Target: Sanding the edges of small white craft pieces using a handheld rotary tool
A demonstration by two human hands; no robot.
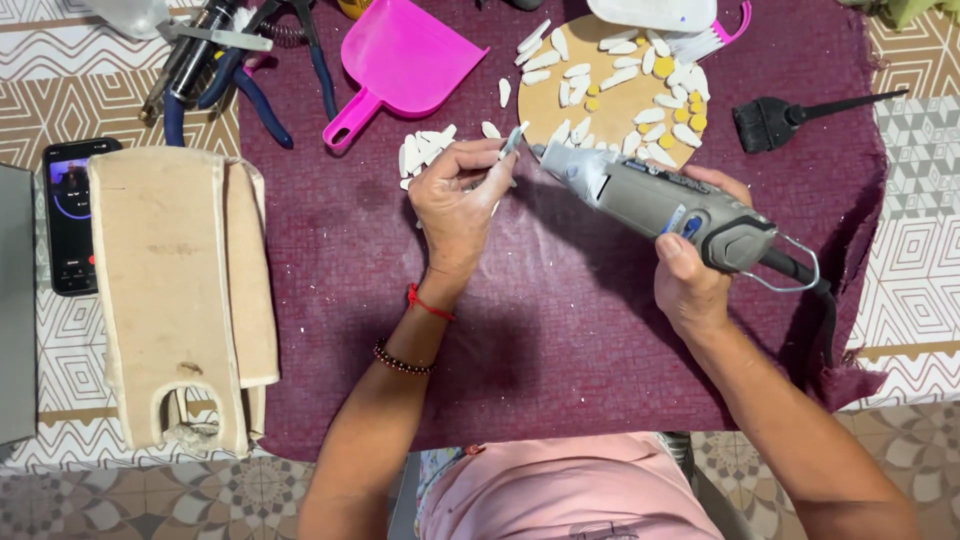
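Left hand: the left hand [455,205] pinches a small white piece [513,140] between closed fingertips, above the maroon cloth [560,330].
Right hand: the right hand [690,270] is wrapped tight round a grey rotary tool [655,205], its tip close to the piece.
Nearby: round board [610,105] bearing white and yellow bits; pink dustpan [400,60]; black brush [790,118]; phone [68,215] at left.

Bright, even light falls from above, with only soft, short shadows under the forearms and tools. Colours are vivid, focus is sharp at the centre, and no glare shows; edges soften slightly.
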